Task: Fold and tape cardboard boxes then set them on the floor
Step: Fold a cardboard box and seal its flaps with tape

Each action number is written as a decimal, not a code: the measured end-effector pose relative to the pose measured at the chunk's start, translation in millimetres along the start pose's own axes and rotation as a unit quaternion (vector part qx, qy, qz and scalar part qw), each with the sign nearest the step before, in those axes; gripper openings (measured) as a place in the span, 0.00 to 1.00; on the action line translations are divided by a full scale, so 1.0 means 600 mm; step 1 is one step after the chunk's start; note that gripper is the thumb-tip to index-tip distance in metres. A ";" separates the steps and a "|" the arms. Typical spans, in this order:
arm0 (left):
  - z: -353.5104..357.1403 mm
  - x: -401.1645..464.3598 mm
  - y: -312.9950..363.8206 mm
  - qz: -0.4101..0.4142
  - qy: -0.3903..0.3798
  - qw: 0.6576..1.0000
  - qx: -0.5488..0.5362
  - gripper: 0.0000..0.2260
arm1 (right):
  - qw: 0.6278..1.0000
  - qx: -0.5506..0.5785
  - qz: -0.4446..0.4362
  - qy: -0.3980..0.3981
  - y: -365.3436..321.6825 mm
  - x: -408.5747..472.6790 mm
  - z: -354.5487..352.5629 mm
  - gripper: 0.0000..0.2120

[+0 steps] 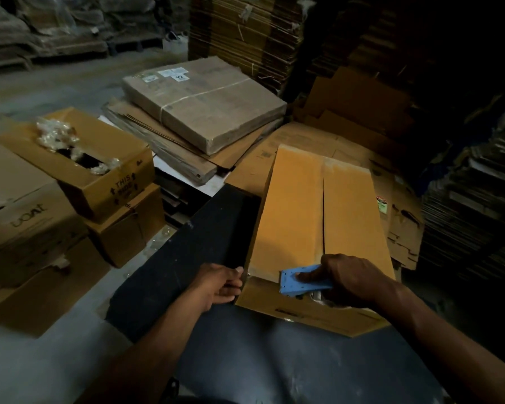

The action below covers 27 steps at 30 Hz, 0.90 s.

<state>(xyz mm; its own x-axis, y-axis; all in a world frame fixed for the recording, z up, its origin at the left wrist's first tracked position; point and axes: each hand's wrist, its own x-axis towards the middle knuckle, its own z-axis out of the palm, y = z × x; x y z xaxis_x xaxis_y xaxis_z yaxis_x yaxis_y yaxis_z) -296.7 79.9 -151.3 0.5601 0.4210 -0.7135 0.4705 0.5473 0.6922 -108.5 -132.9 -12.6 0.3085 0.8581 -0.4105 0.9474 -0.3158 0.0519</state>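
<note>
Low and right of centre in the frame, a long cardboard box (318, 228) lies with its 2 top flaps folded shut, the seam between them running up the frame. The right hand (353, 281) curls around a blue tape dispenser (303, 279) pressed at the box's near edge. The left hand (222, 284) grips the box's near left corner, fingers bent over it. At left, an open carton (82, 161) holds crumpled plastic.

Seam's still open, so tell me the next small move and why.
Probably draw the blue tape dispenser away along the seam. The right hand holds it at the box's near edge, the left hand steadies the corner, and the flaps look untaped.
</note>
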 end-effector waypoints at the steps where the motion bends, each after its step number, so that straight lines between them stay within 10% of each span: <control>1: 0.000 0.003 0.000 -0.016 -0.017 1.000 0.000 0.12 | 1.000 0.001 -0.001 0.000 -0.001 -0.001 -0.001 0.28; 14: -0.015 0.052 -0.071 -0.156 -0.042 0.985 0.054 0.26 | 1.000 -0.006 -0.001 -0.012 0.007 0.010 0.020 0.32; 19: -0.033 0.072 -0.086 0.103 0.200 0.937 0.266 0.13 | 0.999 -0.023 -0.002 -0.027 0.003 0.010 0.013 0.31; 21: -0.011 0.042 -0.061 0.356 0.187 0.874 0.272 0.13 | 0.999 -0.031 -0.001 -0.036 -0.005 0.008 -0.001 0.31; 23: 0.028 0.017 -0.043 0.594 0.124 0.721 0.335 0.20 | 0.998 -0.038 0.011 -0.040 -0.012 0.010 -0.017 0.29; 25: 0.058 0.038 -0.053 0.708 0.095 0.566 0.412 0.27 | 0.997 -0.049 0.023 -0.055 -0.017 0.012 -0.029 0.28; 27: 0.066 0.080 -0.070 0.734 0.091 0.497 0.454 0.22 | 0.995 -0.058 0.031 -0.071 -0.024 0.010 -0.032 0.29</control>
<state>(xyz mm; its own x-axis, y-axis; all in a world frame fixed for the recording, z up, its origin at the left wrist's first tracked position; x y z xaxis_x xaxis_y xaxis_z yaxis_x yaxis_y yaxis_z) -262.8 48.6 -210.5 0.7230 -0.0111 0.6908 -0.1936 -0.9631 0.1871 -118.7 -115.6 1.5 0.3598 0.7702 -0.5267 0.9328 -0.3105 0.1831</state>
